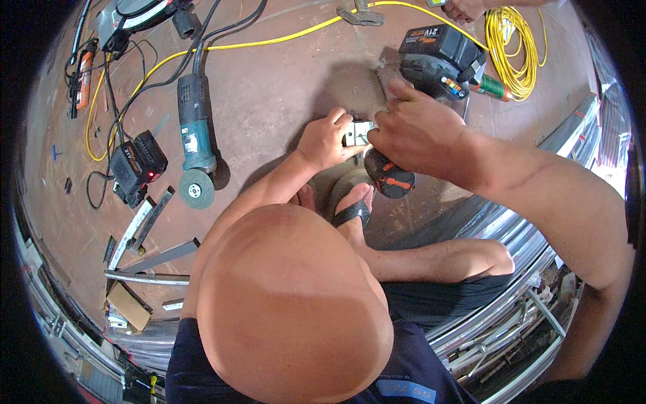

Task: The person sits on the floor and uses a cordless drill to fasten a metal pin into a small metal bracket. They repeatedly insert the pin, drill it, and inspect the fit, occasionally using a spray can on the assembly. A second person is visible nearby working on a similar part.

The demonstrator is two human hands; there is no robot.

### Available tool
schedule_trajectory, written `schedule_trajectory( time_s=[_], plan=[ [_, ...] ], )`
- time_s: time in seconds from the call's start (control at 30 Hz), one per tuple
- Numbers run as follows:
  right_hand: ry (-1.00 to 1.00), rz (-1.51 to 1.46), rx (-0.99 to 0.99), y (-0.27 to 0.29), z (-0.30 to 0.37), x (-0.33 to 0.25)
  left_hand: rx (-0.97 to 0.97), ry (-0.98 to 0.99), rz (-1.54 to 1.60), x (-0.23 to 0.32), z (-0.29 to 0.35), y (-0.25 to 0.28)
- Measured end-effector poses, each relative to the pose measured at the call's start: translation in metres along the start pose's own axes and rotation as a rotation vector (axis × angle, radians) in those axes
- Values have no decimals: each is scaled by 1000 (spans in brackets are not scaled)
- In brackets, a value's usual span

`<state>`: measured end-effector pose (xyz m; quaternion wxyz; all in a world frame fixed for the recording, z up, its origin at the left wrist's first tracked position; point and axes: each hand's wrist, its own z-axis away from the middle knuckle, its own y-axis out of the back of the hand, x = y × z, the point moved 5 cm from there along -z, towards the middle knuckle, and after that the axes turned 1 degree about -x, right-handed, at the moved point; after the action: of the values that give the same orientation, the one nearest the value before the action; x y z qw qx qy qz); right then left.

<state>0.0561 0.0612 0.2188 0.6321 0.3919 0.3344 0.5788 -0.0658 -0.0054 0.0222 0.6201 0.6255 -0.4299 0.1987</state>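
My left hand (324, 140) pinches a small silvery metal piece (358, 133) with its thumb and fingers, low over the floor in front of my feet. My right hand (420, 135) is closed round a cordless drill, whose black and orange rear end (391, 176) shows below the fist. The drill's bit is hidden. Just beyond the fist is a large black battery pack (437, 57) with small lights; its join to the drill is covered by my hand. Both hands are close together, with the metal piece between them.
An angle grinder (195, 124) lies on the brown floor to the left, near another battery pack (138, 168). Metal bars (158, 256) lie at lower left. A yellow hose (282, 37) crosses to a coil (509, 54). Another person's hand (464, 8) shows at the top.
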Motion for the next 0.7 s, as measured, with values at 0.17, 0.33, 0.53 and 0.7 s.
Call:
schedule_trajectory(
  time_s=[0.17,0.33,0.53,0.7],
  plan=[
    [-3,-24,14,-1,-1,0,-23,3,-14,0,1,-2],
    [27,-3,15,-2,-5,0,12,-29,-14,2,0,-1],
    [33,27,-29,-3,-5,0,22,-16,-9,1,1,-1],
    [6,31,-88,5,-1,-1,10,-1,-19,4,1,-1]
  ],
)
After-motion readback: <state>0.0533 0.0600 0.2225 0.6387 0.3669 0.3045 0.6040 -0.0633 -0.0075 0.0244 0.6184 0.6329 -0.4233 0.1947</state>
